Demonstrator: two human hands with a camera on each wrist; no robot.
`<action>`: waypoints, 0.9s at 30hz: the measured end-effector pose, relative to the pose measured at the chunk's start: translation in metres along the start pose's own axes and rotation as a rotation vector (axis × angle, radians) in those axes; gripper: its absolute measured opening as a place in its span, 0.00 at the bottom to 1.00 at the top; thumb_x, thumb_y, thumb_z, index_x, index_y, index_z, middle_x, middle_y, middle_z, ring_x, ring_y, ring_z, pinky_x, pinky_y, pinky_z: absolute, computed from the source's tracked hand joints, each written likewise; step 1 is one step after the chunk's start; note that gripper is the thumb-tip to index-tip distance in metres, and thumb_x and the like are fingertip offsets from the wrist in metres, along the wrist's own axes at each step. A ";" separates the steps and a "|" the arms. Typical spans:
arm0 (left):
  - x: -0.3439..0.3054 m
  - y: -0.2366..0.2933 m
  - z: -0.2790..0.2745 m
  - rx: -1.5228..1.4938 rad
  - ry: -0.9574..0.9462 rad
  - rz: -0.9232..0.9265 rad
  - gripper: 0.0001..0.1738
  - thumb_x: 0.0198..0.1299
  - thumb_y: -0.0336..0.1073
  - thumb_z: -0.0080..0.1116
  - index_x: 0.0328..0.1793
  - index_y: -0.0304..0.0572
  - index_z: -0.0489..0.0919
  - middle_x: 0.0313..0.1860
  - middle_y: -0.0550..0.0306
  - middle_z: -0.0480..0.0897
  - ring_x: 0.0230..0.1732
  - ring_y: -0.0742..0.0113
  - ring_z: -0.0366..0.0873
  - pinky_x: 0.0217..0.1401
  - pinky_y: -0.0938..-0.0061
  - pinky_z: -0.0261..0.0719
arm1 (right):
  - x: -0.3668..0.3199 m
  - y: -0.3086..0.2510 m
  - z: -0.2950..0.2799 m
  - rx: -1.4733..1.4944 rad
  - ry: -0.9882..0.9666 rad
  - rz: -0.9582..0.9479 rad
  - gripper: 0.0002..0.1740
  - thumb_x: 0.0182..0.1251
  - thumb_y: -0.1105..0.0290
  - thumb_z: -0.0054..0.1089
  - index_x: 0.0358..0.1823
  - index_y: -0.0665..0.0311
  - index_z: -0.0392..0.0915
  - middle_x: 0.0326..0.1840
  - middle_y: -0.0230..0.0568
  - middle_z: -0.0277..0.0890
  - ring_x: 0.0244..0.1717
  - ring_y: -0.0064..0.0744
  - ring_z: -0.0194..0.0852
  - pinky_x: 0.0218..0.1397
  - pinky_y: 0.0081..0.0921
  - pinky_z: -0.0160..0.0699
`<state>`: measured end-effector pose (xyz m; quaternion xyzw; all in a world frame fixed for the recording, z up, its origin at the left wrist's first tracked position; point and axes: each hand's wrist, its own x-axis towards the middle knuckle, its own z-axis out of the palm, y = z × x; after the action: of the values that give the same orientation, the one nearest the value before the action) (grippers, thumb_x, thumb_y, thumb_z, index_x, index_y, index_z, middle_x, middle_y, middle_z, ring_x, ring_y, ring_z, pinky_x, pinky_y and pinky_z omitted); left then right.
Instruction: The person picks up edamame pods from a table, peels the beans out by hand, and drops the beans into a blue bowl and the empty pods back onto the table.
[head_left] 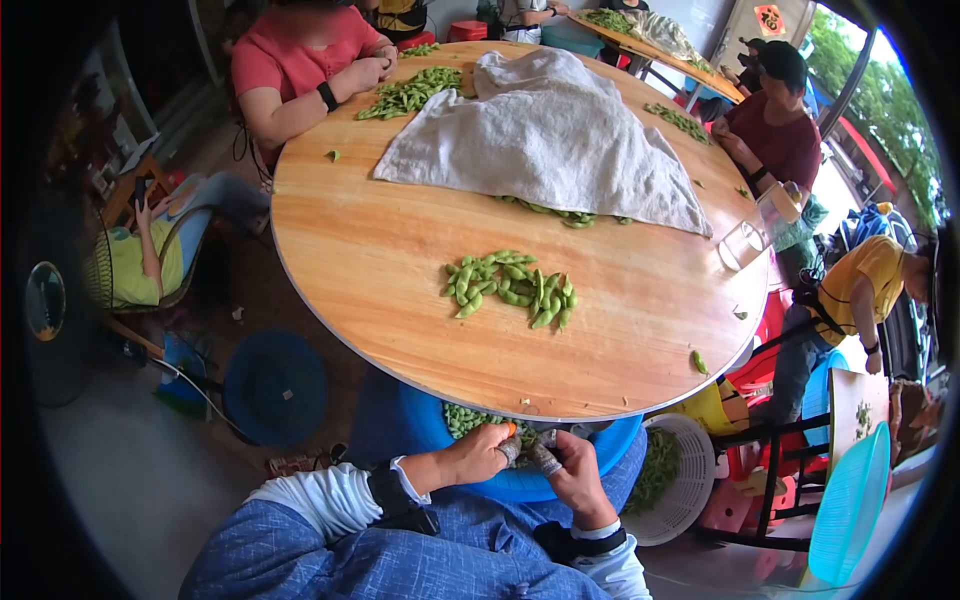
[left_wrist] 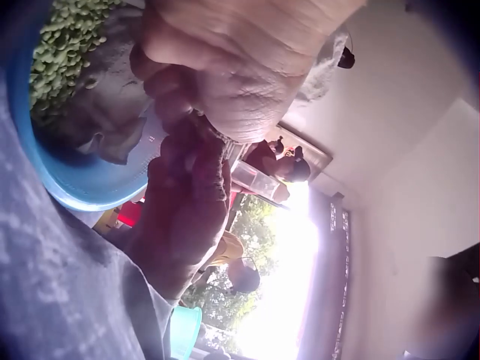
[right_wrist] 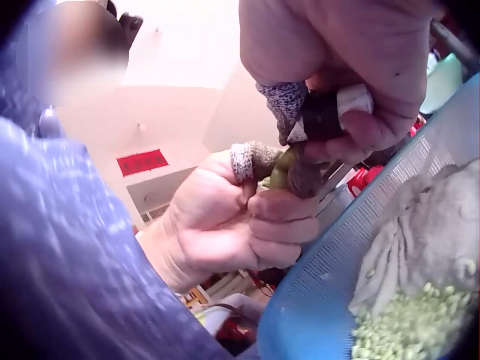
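Note:
Both hands meet over a blue basket (head_left: 625, 440) at the near edge of the round table. My left hand (head_left: 475, 455) holds a green soybean pod (right_wrist: 280, 174) between its thumb and curled fingers; a knitted sleeve (right_wrist: 244, 161) covers the thumb. From the other side, my right hand (head_left: 580, 480) pinches the pod's end, with wrapped thumb and finger tips. Much of the pod is hidden by fingers. Shelled green beans (right_wrist: 412, 322) lie in the basket beside a crumpled grey cloth (right_wrist: 409, 225). On the table ahead is a small pile of pods (head_left: 510, 285).
A white cloth (head_left: 530, 130) covers a heap on the wooden table (head_left: 370, 260). A clear cup (head_left: 742, 246) stands near its right edge. A white basket (head_left: 690, 480) with greenery sits at my right, and a dark blue tub (head_left: 275, 385) at left. Several people sit around.

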<state>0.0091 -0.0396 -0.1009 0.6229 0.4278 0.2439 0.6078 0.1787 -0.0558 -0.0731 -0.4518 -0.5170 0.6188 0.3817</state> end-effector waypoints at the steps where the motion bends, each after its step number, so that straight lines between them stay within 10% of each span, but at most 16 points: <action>1: 0.003 -0.006 0.001 -0.023 0.009 -0.015 0.12 0.53 0.25 0.41 0.42 0.30 0.73 0.30 0.53 0.76 0.34 0.72 0.69 0.40 0.76 0.69 | 0.001 0.007 -0.001 -0.030 0.025 -0.010 0.06 0.52 0.80 0.53 0.33 0.72 0.73 0.27 0.31 0.71 0.31 0.16 0.63 0.34 0.16 0.66; 10: 0.021 -0.049 0.012 0.062 -0.030 0.033 0.18 0.48 0.33 0.48 0.45 0.30 0.70 0.33 0.37 0.75 0.35 0.51 0.74 0.38 0.65 0.71 | 0.000 0.043 -0.011 -0.185 0.222 -0.025 0.02 0.53 0.81 0.51 0.29 0.69 0.73 0.25 0.26 0.70 0.28 0.15 0.62 0.30 0.15 0.63; 13: 0.002 0.008 -0.002 0.682 -0.281 -0.012 0.21 0.55 0.40 0.49 0.51 0.33 0.69 0.40 0.41 0.75 0.42 0.55 0.74 0.45 0.68 0.71 | -0.009 0.036 -0.040 -0.106 0.427 -0.048 0.02 0.57 0.79 0.52 0.29 0.68 0.73 0.26 0.26 0.70 0.27 0.15 0.63 0.30 0.14 0.63; 14: -0.006 0.008 -0.003 0.747 -0.106 0.345 0.24 0.56 0.48 0.48 0.52 0.36 0.69 0.41 0.39 0.74 0.45 0.49 0.73 0.46 0.64 0.71 | -0.016 0.035 -0.062 -0.142 0.527 -0.009 0.03 0.58 0.78 0.51 0.31 0.68 0.74 0.26 0.27 0.71 0.27 0.16 0.64 0.30 0.14 0.64; 16: -0.006 0.063 -0.022 0.771 -0.370 0.177 0.20 0.55 0.42 0.51 0.49 0.36 0.71 0.39 0.41 0.75 0.42 0.51 0.75 0.43 0.65 0.73 | -0.026 0.037 -0.099 -0.130 0.699 -0.117 0.09 0.59 0.80 0.48 0.40 0.69 0.73 0.31 0.28 0.72 0.28 0.15 0.64 0.31 0.12 0.63; 22: 0.055 0.097 -0.081 0.844 0.398 0.592 0.14 0.48 0.32 0.57 0.42 0.36 0.74 0.35 0.42 0.75 0.37 0.49 0.74 0.39 0.65 0.74 | -0.058 0.021 -0.123 0.008 0.781 -0.098 0.12 0.60 0.79 0.47 0.46 0.72 0.69 0.36 0.34 0.72 0.32 0.19 0.67 0.35 0.14 0.67; 27: 0.092 0.081 -0.105 1.068 0.324 0.474 0.11 0.44 0.30 0.57 0.35 0.33 0.74 0.33 0.44 0.74 0.35 0.50 0.73 0.38 0.65 0.72 | -0.053 -0.001 -0.088 0.075 0.716 -0.053 0.13 0.59 0.74 0.51 0.45 0.69 0.71 0.33 0.32 0.73 0.26 0.15 0.65 0.27 0.10 0.62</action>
<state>-0.0107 0.1023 -0.0277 0.8751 0.4278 0.2159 0.0674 0.2788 -0.0795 -0.0685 -0.6121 -0.3391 0.4294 0.5709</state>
